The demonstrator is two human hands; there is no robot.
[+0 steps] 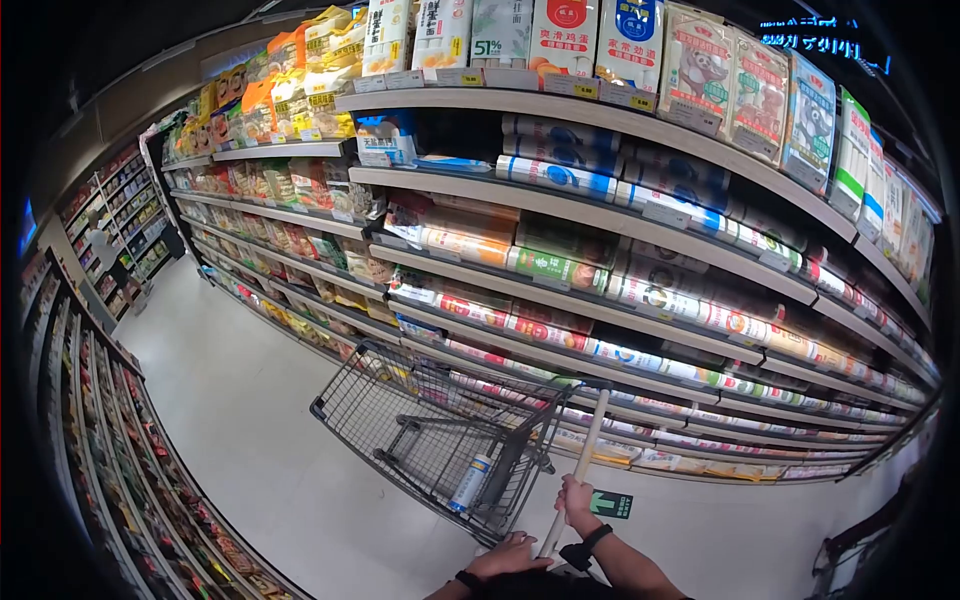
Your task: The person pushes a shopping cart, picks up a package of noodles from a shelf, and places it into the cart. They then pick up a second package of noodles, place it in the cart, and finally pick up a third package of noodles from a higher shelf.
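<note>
Head view of a shop aisle. At left, a wire cart (430,420) stands on the pale floor (230,400), and a bottle (470,482) lies in its basket. Left hand (513,556) rests on the near end of the cart's handle (591,430), fingers (520,545) together; whether they wrap the bar cannot be told. Right hand (578,500) grips the handle farther along, fingers (572,492) curled tight around it. Packed shelves (650,210) run along the right, just beside the cart.
</note>
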